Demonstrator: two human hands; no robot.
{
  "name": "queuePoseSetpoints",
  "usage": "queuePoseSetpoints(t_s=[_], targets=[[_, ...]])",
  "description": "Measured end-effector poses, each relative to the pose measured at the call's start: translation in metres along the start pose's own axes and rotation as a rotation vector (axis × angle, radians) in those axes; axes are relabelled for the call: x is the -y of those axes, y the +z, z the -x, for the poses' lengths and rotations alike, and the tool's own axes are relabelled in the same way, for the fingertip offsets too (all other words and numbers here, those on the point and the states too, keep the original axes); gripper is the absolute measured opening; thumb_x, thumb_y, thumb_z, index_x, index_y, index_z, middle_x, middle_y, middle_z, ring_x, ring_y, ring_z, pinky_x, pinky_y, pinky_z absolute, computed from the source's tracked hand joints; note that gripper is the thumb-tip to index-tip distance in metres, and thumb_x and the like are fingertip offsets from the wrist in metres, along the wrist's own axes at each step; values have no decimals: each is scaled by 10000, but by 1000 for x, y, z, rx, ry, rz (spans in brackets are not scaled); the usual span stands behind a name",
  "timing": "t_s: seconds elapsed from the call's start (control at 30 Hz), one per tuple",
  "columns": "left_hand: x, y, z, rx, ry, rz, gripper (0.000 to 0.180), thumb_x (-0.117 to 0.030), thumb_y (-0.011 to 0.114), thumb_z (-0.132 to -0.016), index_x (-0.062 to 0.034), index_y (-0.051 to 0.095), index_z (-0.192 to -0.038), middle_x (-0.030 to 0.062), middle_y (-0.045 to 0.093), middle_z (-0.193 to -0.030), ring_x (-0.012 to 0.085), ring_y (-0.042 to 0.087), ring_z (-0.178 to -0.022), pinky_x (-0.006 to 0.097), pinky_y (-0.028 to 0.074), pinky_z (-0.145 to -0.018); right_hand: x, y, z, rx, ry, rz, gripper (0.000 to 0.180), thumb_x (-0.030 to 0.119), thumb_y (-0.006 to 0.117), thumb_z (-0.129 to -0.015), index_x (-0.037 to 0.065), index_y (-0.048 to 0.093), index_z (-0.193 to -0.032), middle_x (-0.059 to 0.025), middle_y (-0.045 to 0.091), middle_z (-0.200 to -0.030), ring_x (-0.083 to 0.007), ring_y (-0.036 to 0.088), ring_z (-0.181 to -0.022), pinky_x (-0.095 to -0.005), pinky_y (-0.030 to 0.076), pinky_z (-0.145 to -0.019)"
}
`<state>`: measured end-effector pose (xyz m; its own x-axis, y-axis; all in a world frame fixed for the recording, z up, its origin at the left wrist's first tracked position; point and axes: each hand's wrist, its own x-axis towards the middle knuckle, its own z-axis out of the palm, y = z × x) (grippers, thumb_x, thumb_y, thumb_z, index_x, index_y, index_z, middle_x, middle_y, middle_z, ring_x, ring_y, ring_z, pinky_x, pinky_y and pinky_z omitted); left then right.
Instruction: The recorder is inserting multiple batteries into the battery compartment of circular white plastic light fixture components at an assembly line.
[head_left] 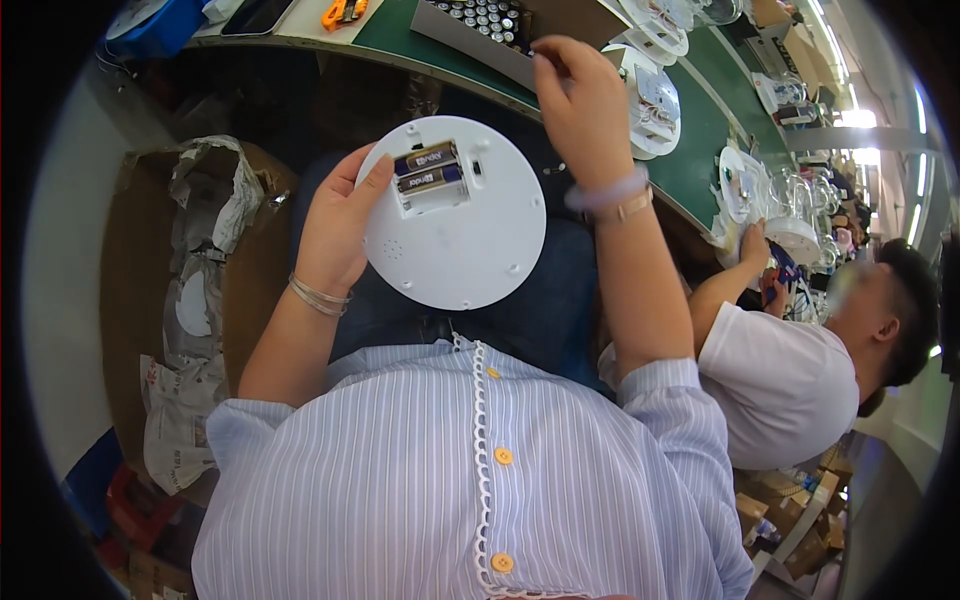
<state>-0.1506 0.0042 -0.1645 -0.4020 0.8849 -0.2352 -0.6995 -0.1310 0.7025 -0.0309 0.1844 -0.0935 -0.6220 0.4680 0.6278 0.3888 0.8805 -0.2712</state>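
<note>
My left hand [345, 215] grips the left edge of a round white plastic housing [455, 260], thumb on its face. Two dark batteries [428, 172] lie side by side in the battery bay near its top, with bare white bay floor showing beneath them. A small dark slot sits to the right of the bay. Up at the bench, my right hand [585, 100] reaches to the rim of a cardboard box [470, 42]. Its fingers are bent and drawn together; whatever they pinch is hidden. Many upright batteries [485, 18] stand inside that box.
More white round housings [650, 100] line the green bench [390, 35] to the right. A co-worker [790, 370] sits close on my right, handling parts. An orange cutter [344, 12] lies at the back. On the left stands a large carton [140, 270] with plastic wrapping.
</note>
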Motion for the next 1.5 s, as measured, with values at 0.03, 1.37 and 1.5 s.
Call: queuePoseSetpoints(t_s=[0.03, 1.37, 1.5], targets=[[1, -1, -1, 6, 0, 2, 279, -168, 544, -784, -8, 502, -1009, 68, 573, -908, 122, 550, -807, 221, 442, -705, -10, 9, -8, -2, -1, 6, 137, 102, 514, -743, 16, 571, -834, -115, 568, -731, -211, 554, -657, -271, 427, -610], [-5, 22, 18, 60, -165, -196, 461, -48, 651, -665, 19, 435, -1067, 120, 553, -940, 173, 575, -790, 270, 488, -669, 32, -27, 89, 249, 232, -298, 430, 105, 595, -673, 49, 448, -1073, -109, 424, -1047, -202, 416, -935, -316, 329, -827], [-2, 26, 17, 74, -181, -176, 494, -45, 663, -649, 14, 424, -1077, 127, 549, -946, 185, 571, -807, 280, 488, -677, 31, -22, 107, 354, 935, -1304, 464, 133, 545, -758, 29, 348, -1165, -87, 460, -1078, -142, 494, -907, -245, 416, -747]])
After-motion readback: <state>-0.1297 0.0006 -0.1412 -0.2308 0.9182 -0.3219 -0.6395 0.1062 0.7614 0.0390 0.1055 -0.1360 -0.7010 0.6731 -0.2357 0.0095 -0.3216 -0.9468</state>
